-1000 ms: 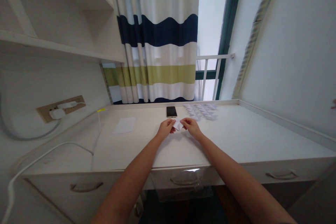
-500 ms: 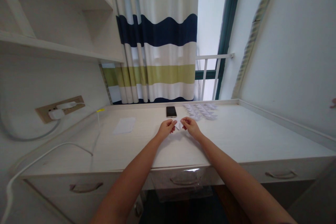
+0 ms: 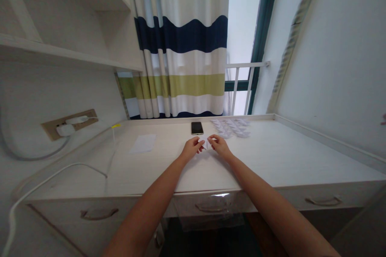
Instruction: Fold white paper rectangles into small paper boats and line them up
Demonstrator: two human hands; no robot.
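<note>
A small folded piece of white paper (image 3: 206, 143) is held between my two hands, above the middle of the white desk. My left hand (image 3: 192, 147) pinches its left side between thumb and fingers. On the right side, the fingertips of my right hand (image 3: 219, 144) are closed on it. The exact folds are too small to make out. Just beyond my hands lies a black phone (image 3: 197, 128). Several folded white paper pieces (image 3: 230, 127) are laid out in rows behind my right hand.
White paper sheets (image 3: 144, 143) lie on the desk (image 3: 126, 172) to the left. A white cable (image 3: 81, 164) runs over the desk's left side from near the wall socket (image 3: 69, 123). A striped curtain (image 3: 193, 64) hangs behind, and a shelf (image 3: 72, 58) overhangs the left.
The paper has turned slightly between my fingers, and my left fingertips have shifted a little to the right. Both arms stay in nearly the same place.
</note>
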